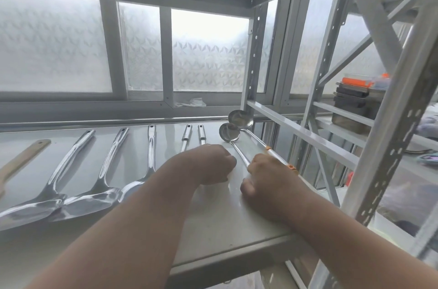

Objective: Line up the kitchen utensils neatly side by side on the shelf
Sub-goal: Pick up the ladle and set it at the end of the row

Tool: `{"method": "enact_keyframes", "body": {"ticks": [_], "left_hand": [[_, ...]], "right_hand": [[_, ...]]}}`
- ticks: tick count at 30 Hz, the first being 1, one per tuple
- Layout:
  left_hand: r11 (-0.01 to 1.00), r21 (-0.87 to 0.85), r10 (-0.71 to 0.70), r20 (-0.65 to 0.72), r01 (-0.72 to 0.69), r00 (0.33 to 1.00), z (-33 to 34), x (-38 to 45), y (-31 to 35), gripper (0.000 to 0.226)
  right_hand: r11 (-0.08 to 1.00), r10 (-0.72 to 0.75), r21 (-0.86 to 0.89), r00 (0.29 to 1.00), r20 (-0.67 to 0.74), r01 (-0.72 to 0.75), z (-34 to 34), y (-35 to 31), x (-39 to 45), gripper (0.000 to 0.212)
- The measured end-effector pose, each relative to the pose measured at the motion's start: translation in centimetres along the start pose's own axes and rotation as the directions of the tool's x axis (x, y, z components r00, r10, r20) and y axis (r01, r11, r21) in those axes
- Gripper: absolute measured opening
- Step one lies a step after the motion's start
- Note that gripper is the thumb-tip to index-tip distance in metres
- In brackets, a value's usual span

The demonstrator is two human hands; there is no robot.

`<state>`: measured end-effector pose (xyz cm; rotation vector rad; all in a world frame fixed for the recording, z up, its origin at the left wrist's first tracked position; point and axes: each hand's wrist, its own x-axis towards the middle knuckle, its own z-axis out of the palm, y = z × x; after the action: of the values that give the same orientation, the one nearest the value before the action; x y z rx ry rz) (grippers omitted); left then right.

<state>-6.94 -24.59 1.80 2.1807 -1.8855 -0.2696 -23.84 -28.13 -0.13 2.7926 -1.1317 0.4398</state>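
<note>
Frosted windows back a pale metal shelf [213, 224] where steel turners [71, 170] lie in a row at left. The left hand [208, 165] rests clenched, holding nothing visible. The right hand [267, 177] grasps two ladles' [233, 139] handles: stiff, slippery, bowl-heavy.

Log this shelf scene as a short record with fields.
surface: shelf, steel, by frosted windows
lined up: wooden handle far left, then three steel spatulas, handles pointing away
hidden: two more steel handles run under the left hand
ladles: small ladle and big ladle, bowls away, at the right end
left hand: curled over the two handles
right hand: on the ladle handles
</note>
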Motion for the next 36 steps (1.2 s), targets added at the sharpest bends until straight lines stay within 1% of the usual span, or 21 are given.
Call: {"method": "enact_keyframes", "body": {"ticks": [2, 4, 5, 8, 9, 12, 15, 17, 19, 24, 36], "left_hand": [[0.993, -0.106, -0.061, -0.012, 0.059, 0.998, -0.2, -0.1, -0.1, 0.029], [0.995, -0.091, -0.036, -0.005, 0.036, 0.999, -0.4, -0.4, 0.0, 0.03], [0.998, -0.063, 0.01, -0.002, -0.01, 1.0, -0.4, -0.4, 0.1, 0.03], [0.999, -0.053, 0.002, 0.016, -0.001, 1.0, -0.3, -0.7, 0.4, 0.022], [1.0, -0.019, -0.012, 0.034, 0.012, 0.999, -0.3, -0.5, 0.1, 0.02], [0.996, -0.071, -0.05, 0.031, 0.052, 0.998, -0.1, -0.1, -0.5, 0.025], [0.992, -0.11, -0.061, 0.035, 0.065, 0.997, 0.2, 0.1, -0.7, 0.024], [0.99, -0.122, -0.071, 0.022, 0.073, 0.997, 0.4, 0.3, -0.8, 0.019], [0.991, -0.11, -0.08, 0.02, 0.082, 0.997, 0.4, 0.4, -0.7, 0.018], [0.988, -0.123, -0.092, 0.035, 0.095, 0.995, 0.2, 0.1, -0.3, 0.026], [0.988, -0.11, -0.102, 0.03, 0.105, 0.994, 0.3, 0.1, -0.2, 0.027]], "right_hand": [[0.999, 0.03, 0.019, 0.998, 0.055, -0.031, -0.1, -0.3, 0.8, 0.022], [0.997, 0.063, 0.033, 0.991, 0.114, -0.067, -0.2, -0.8, 1.5, 0.025], [0.996, 0.079, 0.036, 0.988, 0.134, -0.085, -0.4, -1.1, 1.9, 0.029], [0.982, 0.155, 0.085, 0.975, 0.159, -0.17, -0.7, -1.7, 3.0, 0.028], [0.978, 0.169, 0.095, 0.973, 0.157, -0.185, -0.7, -1.8, 3.3, 0.026], [0.978, 0.183, 0.076, 0.974, 0.132, -0.194, -0.2, -1.7, 3.6, 0.02], [0.972, 0.211, 0.098, 0.976, 0.048, -0.215, 0.3, -1.7, 3.2, 0.036], [0.964, 0.236, 0.123, 0.972, 0.016, -0.236, 0.5, -1.6, 3.0, 0.04], [0.961, 0.246, 0.124, 0.969, 0.016, -0.246, 0.6, -1.5, 3.0, 0.041], [0.956, 0.266, 0.122, 0.964, 0.023, -0.267, 0.5, -1.5, 3.2, 0.041], [0.949, 0.296, 0.102, 0.955, 0.036, -0.298, 0.8, -1.6, 2.9, 0.041]]}}
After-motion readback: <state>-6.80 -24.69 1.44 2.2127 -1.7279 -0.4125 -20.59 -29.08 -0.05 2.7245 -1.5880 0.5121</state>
